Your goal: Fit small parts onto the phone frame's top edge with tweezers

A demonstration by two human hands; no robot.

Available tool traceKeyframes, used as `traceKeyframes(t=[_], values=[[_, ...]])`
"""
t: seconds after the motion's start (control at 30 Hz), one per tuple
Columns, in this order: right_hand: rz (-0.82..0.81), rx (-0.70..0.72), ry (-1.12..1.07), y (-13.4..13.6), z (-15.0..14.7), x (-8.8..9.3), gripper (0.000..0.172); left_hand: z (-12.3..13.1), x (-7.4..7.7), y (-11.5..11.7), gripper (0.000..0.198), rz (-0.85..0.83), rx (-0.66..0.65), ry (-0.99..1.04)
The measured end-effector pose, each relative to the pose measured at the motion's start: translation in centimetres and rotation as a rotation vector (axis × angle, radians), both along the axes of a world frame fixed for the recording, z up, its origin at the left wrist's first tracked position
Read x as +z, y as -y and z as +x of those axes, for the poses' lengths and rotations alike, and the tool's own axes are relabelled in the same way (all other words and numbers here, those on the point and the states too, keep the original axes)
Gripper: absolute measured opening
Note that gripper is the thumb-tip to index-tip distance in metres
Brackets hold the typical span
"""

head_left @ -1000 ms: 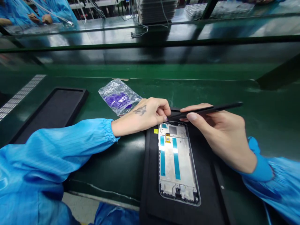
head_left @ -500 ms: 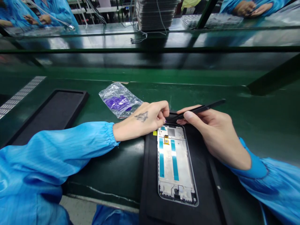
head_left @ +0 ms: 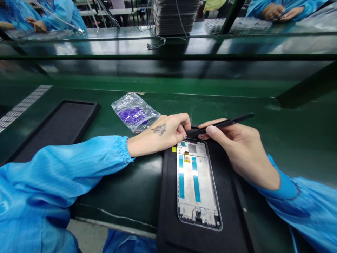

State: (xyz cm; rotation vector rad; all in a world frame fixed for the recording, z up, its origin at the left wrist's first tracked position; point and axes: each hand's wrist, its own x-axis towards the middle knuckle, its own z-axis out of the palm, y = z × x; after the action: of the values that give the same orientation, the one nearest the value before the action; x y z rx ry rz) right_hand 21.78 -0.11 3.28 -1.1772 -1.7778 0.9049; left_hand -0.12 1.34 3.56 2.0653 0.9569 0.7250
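A phone's metal middle frame [head_left: 196,186], with teal strips and a small gold part near its top, lies on a black foam mat [head_left: 226,214]. My right hand [head_left: 237,147] pinches slim black tweezers [head_left: 223,123], their tip reaching towards my left fingertips above the frame's top edge. My left hand [head_left: 165,133] is curled just above that edge, its fingertips close to the tweezer tip. Anything small between them is hidden. A small yellow tag [head_left: 174,149] sits beside the frame's upper left corner.
A clear plastic bag of purple pieces [head_left: 134,112] lies on the green bench [head_left: 142,182]. To the left stands a black tray [head_left: 55,131]. Beyond a glossy shelf are a tall stack of dark trays [head_left: 176,17] and a co-worker's hands [head_left: 279,14].
My right hand and the tweezers have shifted left, closer to my left hand, over the past second. The view has tilted slightly. The phone frame has stayed on the mat.
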Motion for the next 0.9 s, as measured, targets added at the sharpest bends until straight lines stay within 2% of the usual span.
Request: traceKeyframes(t=[0.17, 0.37, 0.53, 0.7, 0.9], values=[[0.046, 0.020, 0.037, 0.0, 0.1, 0.0, 0.022, -0.1, -0.1, -0.1, 0.015, -0.012, -0.007, -0.003], [0.201, 0.058, 0.182, 0.3, 0.5, 0.1, 0.018, -0.2, 0.1, 0.0, 0.016, 0.015, 0.004, -0.016], [0.299, 0.134, 0.254, 0.9, 0.5, 0.0, 0.014, -0.4, 0.8, 0.3, 0.022, 0.148, 0.040, -0.182], [0.358, 0.201, 0.253, 1.2, 0.3, 0.1, 0.013, -0.5, 0.5, 0.4, 0.031, 0.209, -0.005, -0.318], [0.388, 0.248, 0.278, 1.1, 0.3, 0.1, 0.014, -0.4, 0.2, 0.5, 0.033, 0.247, -0.018, -0.373]])
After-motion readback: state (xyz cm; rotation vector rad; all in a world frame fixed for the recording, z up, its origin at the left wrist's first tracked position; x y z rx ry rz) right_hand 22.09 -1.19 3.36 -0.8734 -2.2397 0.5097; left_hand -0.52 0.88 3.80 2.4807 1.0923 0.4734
